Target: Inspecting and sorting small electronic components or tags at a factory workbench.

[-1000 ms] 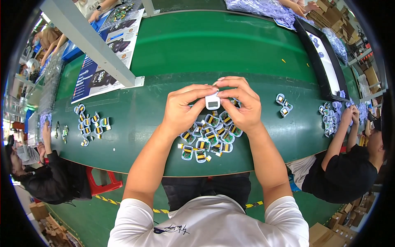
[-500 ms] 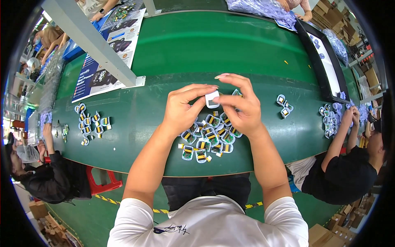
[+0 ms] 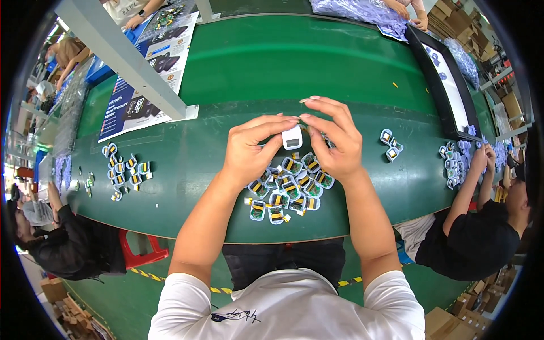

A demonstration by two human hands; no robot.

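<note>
A small white plastic device [image 3: 292,137] with a dark rectangular window is upright in front of me, pinched between the thumb and fingers of my left hand [image 3: 247,144]. My right hand [image 3: 340,139] hovers just to its right, fingers curved and apart. A fingertip is close to the device's upper right edge; whether it touches I cannot tell. Beneath both hands spreads a pile of open white housings [image 3: 288,188] with green circuit boards and yellow-and-black parts, some with small white connectors.
A smaller group of similar housings [image 3: 119,173] lies left on the green table [image 3: 255,62], with a few more units [image 3: 392,146] on the right. A grey metal post [image 3: 130,62] stands far left over a printed poster [image 3: 170,71]. Co-workers sit on both sides; a black-framed tray [image 3: 445,85] is far right.
My right thumb has moved off the front of the white device, uncovering its dark window. My left hand still holds it in nearly the same place.
</note>
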